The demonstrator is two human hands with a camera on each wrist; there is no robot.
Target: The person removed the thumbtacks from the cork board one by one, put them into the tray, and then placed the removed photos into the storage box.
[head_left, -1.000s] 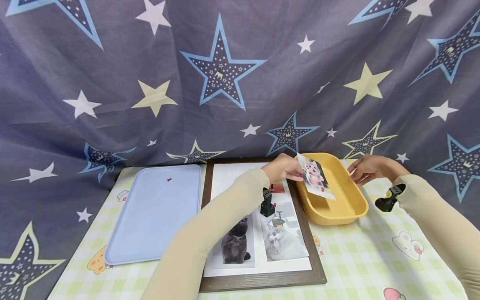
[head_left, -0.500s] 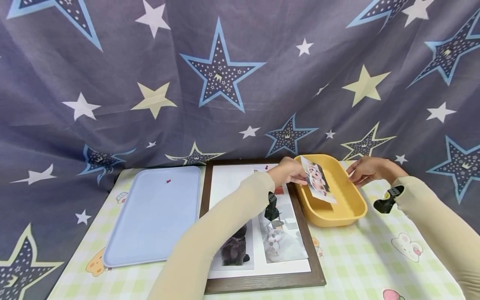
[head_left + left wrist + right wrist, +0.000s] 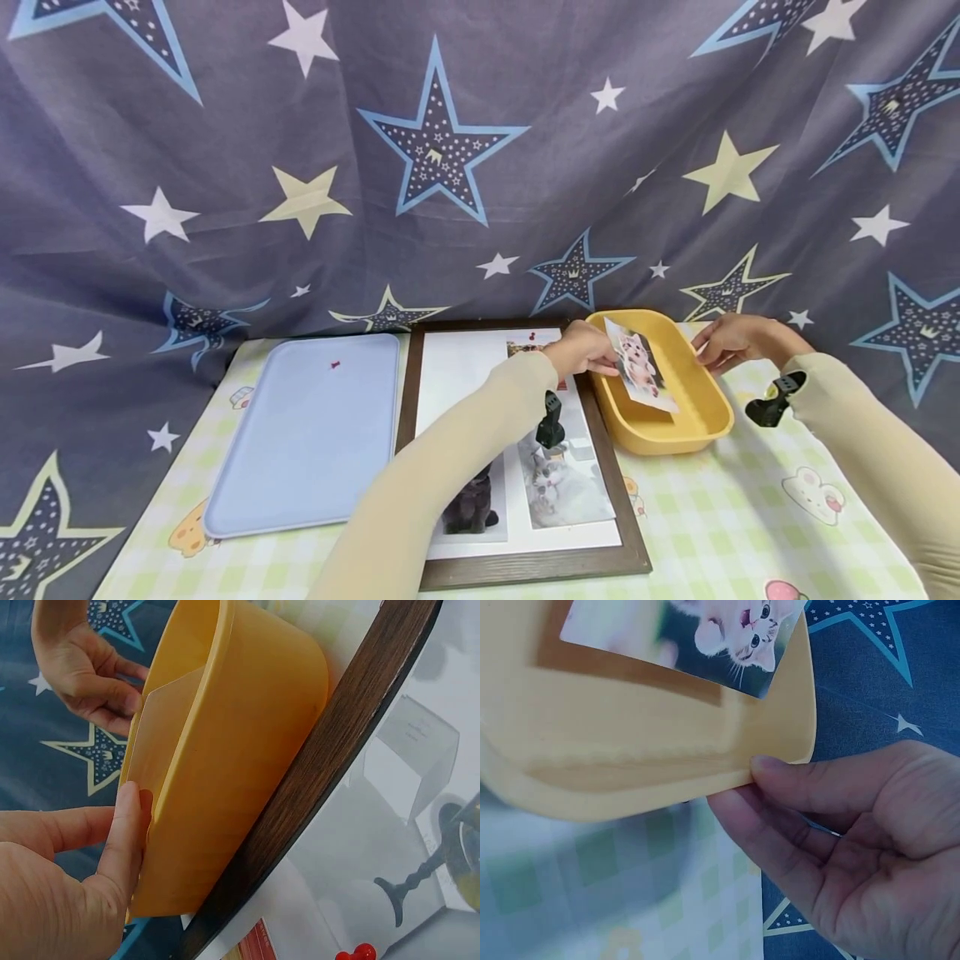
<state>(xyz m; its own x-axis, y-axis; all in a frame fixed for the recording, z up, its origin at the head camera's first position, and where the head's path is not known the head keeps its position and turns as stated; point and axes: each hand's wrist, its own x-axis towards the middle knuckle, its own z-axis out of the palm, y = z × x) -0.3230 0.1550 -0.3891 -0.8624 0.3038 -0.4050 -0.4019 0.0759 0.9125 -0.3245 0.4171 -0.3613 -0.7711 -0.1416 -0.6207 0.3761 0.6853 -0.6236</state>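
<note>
Over the yellow bin (image 3: pixel 663 442), my left hand (image 3: pixel 581 348) pinches the left edge of a kitten photo (image 3: pixel 636 365), which slants down into the bin. From the left wrist view, the left thumb and fingertips (image 3: pixel 127 806) lie at the bin's near rim, and the photo (image 3: pixel 161 727) shows from behind. My right hand (image 3: pixel 738 340) holds the bin's far right rim. Its thumb (image 3: pixel 776 771) is on top of the rim and its fingers are underneath. The kitten's face on the photo (image 3: pixel 750 634) shows in the right wrist view.
Left of the bin lies a white board in a dark wooden frame (image 3: pixel 525 571), bearing a white cat photo (image 3: pixel 566 496), a black cat photo (image 3: pixel 472 504) and a partly hidden photo with a red pushpin (image 3: pixel 532 337). A light blue tray (image 3: pixel 307 442) holds a red pushpin (image 3: pixel 335 364).
My left hand has moved slightly right with the kitten photo, which sits a little lower and further over the bin. The right hand keeps its hold on the rim.
</note>
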